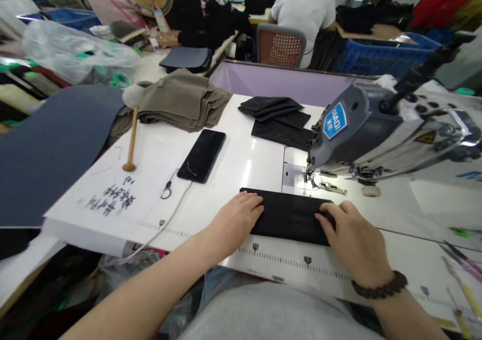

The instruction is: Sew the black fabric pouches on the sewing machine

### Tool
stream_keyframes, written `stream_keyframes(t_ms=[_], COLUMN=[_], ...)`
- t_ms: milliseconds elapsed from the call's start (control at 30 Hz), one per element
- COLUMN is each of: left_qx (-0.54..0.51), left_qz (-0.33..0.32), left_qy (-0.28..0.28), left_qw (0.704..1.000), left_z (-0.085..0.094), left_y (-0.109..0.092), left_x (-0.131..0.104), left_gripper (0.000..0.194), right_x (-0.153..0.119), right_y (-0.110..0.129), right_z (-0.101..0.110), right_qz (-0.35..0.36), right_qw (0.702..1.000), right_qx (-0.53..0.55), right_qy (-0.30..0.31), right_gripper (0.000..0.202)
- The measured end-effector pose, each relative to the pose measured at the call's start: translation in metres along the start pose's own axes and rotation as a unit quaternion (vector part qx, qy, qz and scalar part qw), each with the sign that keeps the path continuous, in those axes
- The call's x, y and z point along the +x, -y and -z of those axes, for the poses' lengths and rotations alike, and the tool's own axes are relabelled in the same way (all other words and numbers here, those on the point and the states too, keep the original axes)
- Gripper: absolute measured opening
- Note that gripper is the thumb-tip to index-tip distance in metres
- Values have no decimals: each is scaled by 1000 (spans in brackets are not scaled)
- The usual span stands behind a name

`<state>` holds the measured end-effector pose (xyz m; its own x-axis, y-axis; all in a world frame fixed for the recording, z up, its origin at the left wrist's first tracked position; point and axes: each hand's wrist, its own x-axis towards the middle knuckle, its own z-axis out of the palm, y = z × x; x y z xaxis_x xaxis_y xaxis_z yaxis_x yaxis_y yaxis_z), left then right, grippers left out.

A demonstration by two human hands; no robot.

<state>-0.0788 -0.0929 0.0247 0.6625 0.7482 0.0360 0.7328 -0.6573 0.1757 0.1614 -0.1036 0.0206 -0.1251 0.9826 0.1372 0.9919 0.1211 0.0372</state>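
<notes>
A folded strip of black fabric lies flat on the white sewing table in front of me. My left hand rests on its left end with the fingers stretched out. At the right end, my right hand pinches the strip between thumb and fingers; a dark braided bracelet circles that wrist. Just beyond the strip stand the needle and presser foot of a sewing machine, apart from the fabric. More black fabric pieces lie in a loose pile behind, left of the machine head.
A black phone with a cord lies left of the strip. Beyond it are a stack of brown-grey fabric and a wooden-handled mallet. Purple-handled scissors lie at the far right. A person sits ahead, near a blue crate.
</notes>
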Motion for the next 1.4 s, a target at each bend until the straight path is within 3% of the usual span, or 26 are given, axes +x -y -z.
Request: stream_keyframes(t_ms=[133,200,267,433,533,667,1000,1133,1300,1400], left_qx=[37,50,56,76,41,7,-11,15,84,124], left_qz=[50,63,51,-12,30,75,87,126,163,136], left_qy=[35,29,22,-19,-42,-28,-32,-19,-16,-66], left_qw=[997,996,997,997,998,997,996,992,983,981], left_z=[9,8,3,-20,-28,-32,-35,-35,-30,-22], left_y=[-15,-24,-32,-45,-45,-43,-40,-25,7,8], left_x=[17,25,32,37,32,26,25,17,-14,-27], left_gripper=[31,32,30,31,44,50,60,75,83,65], right_x=[3,5,5,0,-6,-10,-12,-12,-11,-10], right_y=[7,9,11,19,21,17,11,13,15,15], right_z=[-3,-9,-14,-18,-21,-28,-39,-39,-35,-35], right_qz=[126,200,230,204,204,208,212,207,195,184], right_qw=[990,977,969,975,976,974,974,975,978,979], right_qx=[-11,37,72,80,73,81,76,72,73,86], right_qy=[-70,-67,-49,-33,-32,-31,-16,-22,-16,-6], right_gripper=[25,32,35,30,38,43,49,48,47,47])
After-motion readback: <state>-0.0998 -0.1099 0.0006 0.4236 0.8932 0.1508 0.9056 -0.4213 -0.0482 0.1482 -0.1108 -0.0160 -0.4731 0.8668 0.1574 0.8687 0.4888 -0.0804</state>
